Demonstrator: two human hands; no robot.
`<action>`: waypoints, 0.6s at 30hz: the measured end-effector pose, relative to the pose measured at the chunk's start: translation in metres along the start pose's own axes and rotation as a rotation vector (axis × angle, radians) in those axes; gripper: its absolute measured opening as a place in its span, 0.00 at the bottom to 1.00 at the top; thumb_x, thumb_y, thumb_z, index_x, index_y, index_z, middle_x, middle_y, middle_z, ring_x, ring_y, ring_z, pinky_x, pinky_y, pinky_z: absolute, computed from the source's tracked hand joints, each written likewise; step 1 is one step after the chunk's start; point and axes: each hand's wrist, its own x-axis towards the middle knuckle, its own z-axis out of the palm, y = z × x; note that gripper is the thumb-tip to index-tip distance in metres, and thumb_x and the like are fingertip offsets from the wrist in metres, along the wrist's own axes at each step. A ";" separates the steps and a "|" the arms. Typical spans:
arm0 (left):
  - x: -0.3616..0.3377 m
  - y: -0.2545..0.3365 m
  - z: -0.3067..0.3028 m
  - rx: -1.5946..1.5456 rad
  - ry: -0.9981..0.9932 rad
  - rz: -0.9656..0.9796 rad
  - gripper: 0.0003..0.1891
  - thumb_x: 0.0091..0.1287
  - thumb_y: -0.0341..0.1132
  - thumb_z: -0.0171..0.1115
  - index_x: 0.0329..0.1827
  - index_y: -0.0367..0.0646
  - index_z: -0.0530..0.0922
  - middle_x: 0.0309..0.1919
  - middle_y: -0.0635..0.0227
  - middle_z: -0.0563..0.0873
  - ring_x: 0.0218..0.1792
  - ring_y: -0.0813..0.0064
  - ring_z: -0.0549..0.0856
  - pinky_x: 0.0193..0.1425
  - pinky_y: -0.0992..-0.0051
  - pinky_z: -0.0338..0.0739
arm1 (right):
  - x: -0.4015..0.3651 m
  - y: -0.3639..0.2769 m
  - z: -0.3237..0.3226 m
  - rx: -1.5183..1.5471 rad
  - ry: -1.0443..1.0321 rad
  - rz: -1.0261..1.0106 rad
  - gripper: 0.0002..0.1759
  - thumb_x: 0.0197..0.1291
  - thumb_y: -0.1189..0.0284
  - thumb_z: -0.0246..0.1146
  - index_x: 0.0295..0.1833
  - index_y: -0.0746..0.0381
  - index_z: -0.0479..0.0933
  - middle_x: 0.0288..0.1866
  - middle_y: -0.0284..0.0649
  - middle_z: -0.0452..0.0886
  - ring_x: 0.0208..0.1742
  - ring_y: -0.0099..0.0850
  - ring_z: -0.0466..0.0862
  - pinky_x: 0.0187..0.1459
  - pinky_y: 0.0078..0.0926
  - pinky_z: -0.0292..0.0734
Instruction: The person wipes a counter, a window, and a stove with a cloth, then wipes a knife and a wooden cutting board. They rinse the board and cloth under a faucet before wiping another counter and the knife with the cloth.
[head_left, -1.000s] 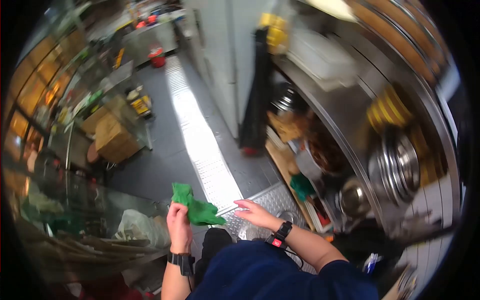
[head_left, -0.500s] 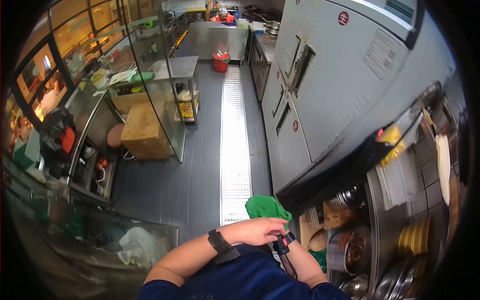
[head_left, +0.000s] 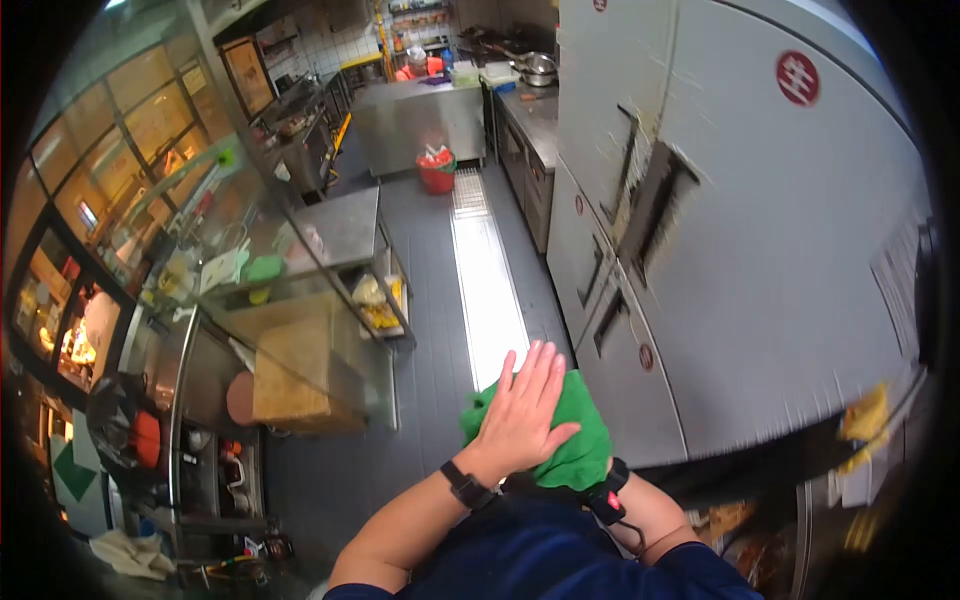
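A green cloth (head_left: 585, 430) is bunched in front of my body, above the floor. My left hand (head_left: 520, 415) lies flat on top of it, fingers stretched forward and thumb out to the side. Covered by the cloth, my right hand does not show its fingers; only the wrist and forearm emerge at the near right side. A dark band (head_left: 468, 486) circles my left wrist. On the right wrist is a black device (head_left: 608, 500) with a red light and a cable.
A tall grey refrigerator cabinet (head_left: 780, 260) stands close on the right. To the left are a glass panel, a steel table (head_left: 340, 228) and a wooden block (head_left: 290, 370). A metal floor drain (head_left: 488, 290) runs ahead toward a red bin (head_left: 436, 178). Another person is at the far counter.
My left hand has moved from near the right wrist onto the green cloth, and its fingers now extend forward. The view has shifted closer to the refrigerator cabinet.
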 end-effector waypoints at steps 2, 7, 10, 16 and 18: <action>0.032 -0.043 0.002 0.052 0.020 -0.046 0.50 0.73 0.68 0.45 0.75 0.21 0.61 0.76 0.33 0.63 0.80 0.38 0.59 0.83 0.40 0.42 | 0.070 -0.013 0.001 0.002 -0.058 -0.008 0.26 0.82 0.66 0.50 0.80 0.60 0.61 0.75 0.45 0.72 0.72 0.32 0.75 0.71 0.30 0.74; 0.105 -0.134 0.002 -0.249 0.192 -0.104 0.51 0.76 0.67 0.41 0.81 0.24 0.50 0.82 0.38 0.53 0.83 0.39 0.51 0.84 0.44 0.42 | 0.223 -0.053 0.024 0.041 -0.186 -0.028 0.26 0.82 0.65 0.49 0.80 0.59 0.60 0.75 0.45 0.71 0.72 0.31 0.75 0.71 0.30 0.74; 0.154 -0.176 -0.011 -1.073 0.412 -0.222 0.51 0.76 0.67 0.42 0.82 0.26 0.46 0.82 0.38 0.50 0.84 0.43 0.48 0.86 0.51 0.39 | 0.301 -0.068 0.014 0.068 -0.206 -0.007 0.26 0.82 0.65 0.49 0.80 0.59 0.61 0.75 0.45 0.72 0.72 0.31 0.75 0.71 0.30 0.73; 0.234 -0.306 0.001 -2.309 0.376 -0.215 0.49 0.76 0.67 0.44 0.81 0.27 0.51 0.83 0.46 0.53 0.84 0.55 0.52 0.88 0.56 0.44 | 0.474 -0.023 -0.079 0.406 -0.126 0.115 0.25 0.83 0.63 0.48 0.79 0.60 0.63 0.73 0.44 0.73 0.72 0.31 0.75 0.71 0.30 0.73; 0.260 -0.357 0.020 -2.315 0.337 -0.397 0.47 0.78 0.63 0.45 0.81 0.27 0.52 0.82 0.46 0.56 0.83 0.57 0.56 0.87 0.59 0.47 | 0.530 -0.019 -0.105 0.494 -0.110 0.124 0.25 0.83 0.63 0.48 0.79 0.60 0.63 0.73 0.44 0.74 0.72 0.30 0.75 0.71 0.30 0.72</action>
